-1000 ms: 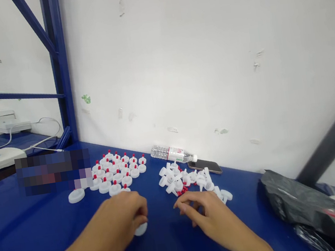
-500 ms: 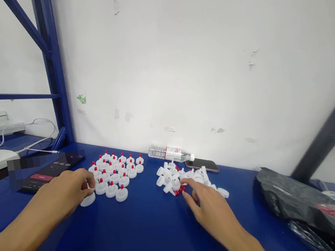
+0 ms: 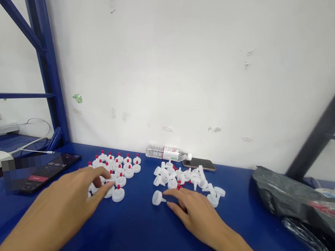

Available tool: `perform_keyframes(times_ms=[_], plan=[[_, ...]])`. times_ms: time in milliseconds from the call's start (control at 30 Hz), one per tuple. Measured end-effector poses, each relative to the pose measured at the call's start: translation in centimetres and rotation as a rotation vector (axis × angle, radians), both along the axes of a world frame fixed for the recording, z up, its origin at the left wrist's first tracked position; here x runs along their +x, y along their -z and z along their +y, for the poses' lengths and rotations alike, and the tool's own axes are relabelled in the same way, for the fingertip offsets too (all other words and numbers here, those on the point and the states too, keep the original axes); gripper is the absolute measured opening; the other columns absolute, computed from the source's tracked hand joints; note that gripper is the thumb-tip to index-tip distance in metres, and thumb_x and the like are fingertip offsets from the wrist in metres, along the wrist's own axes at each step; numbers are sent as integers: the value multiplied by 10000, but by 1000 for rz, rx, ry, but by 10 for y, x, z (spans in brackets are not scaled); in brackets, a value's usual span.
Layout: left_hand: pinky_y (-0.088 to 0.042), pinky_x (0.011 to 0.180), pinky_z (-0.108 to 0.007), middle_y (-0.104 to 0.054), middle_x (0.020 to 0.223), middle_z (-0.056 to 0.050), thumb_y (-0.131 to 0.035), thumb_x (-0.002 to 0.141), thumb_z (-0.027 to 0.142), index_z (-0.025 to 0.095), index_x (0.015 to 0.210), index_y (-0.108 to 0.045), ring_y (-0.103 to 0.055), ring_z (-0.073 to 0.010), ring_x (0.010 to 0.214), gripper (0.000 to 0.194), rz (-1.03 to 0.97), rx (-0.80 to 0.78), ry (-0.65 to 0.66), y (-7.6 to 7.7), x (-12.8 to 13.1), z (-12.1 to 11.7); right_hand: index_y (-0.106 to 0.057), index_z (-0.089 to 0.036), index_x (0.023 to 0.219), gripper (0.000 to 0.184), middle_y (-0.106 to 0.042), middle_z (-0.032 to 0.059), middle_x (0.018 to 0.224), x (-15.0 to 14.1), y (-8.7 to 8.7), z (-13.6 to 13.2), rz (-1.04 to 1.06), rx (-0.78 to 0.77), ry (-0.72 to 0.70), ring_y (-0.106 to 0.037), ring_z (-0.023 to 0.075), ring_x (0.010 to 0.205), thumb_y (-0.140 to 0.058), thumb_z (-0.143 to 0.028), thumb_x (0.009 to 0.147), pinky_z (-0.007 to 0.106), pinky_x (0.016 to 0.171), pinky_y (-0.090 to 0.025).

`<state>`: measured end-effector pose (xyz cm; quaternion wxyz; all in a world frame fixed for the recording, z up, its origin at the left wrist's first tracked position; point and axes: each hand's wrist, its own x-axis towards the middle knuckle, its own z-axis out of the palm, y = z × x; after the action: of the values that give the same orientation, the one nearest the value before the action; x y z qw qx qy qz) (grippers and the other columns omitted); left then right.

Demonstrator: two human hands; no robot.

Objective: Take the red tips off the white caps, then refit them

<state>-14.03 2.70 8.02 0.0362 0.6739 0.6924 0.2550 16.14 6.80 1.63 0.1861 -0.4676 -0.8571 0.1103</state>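
My right hand point(image 3: 193, 214) pinches the narrow spout of a white plastic nozzle cap point(image 3: 157, 198) between thumb and forefinger, its wide round end facing left. Just behind that hand lies a loose heap of white nozzle caps point(image 3: 194, 176), with small red tips point(image 3: 179, 187) scattered among them. My left hand point(image 3: 83, 192) hovers at the near left of a group of red-tipped nozzle caps point(image 3: 118, 193) standing upright. Its thumb and forefinger are apart with nothing between them, and it covers part of the group.
Behind the heap, a clear water bottle point(image 3: 167, 153) lies by the wall near a dark phone point(image 3: 199, 164). Another phone showing a timer point(image 3: 51, 172) rests at the left. A grey plastic bag point(image 3: 305, 201) sits at the right; a blue metal post point(image 3: 48, 67) rises at the back left.
My left hand has come off a cap at the near left, its fingers opening as it shifted right. My right hand has drawn a white nozzle cap leftward out of the heap.
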Motion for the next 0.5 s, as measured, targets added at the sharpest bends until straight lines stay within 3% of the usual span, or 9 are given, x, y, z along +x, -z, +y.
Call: perform_keyframes(times_ms=[67,133,300,367,500], plan=[[-446,732,-347,-777,973,-43,-572,955,468,275,1069,-762,-689,-288,871,294,58,-55,37,7,16,-1,-712,-370,1295,278,-673,-23,889,-1,-1,-3,24,-11,-98,-657,178,781,-581,-287,1065,283,719,-418],[-459,747,-344,-771,1042,-28,-600,939,481,306,1102,-760,-693,-273,894,288,55,-103,164,18,33,-2,-716,-378,1273,271,-669,-32,880,-2,-2,-5,41,-13,-141,-656,171,772,-604,-273,1049,279,714,-419],[-461,843,-371,-682,1268,-23,-627,949,391,420,1374,-644,-708,-273,1032,426,13,-213,375,42,67,-7,-702,-292,1267,272,-707,3,937,-1,-4,-1,65,88,59,-668,189,788,-538,-247,1055,304,717,-440],[-441,833,-367,-668,1260,-11,-631,947,340,427,1282,-689,-709,-261,1017,351,9,-247,423,49,75,-7,-723,-288,1222,246,-710,12,952,2,-4,3,37,106,129,-673,196,802,-548,-253,1052,307,698,-436],[-394,762,-332,-696,1034,4,-602,949,282,340,1007,-736,-686,-225,915,156,-12,-290,512,56,81,-4,-754,-299,1176,208,-705,8,944,6,-3,8,1,83,155,-677,193,807,-608,-245,1038,301,681,-426]])
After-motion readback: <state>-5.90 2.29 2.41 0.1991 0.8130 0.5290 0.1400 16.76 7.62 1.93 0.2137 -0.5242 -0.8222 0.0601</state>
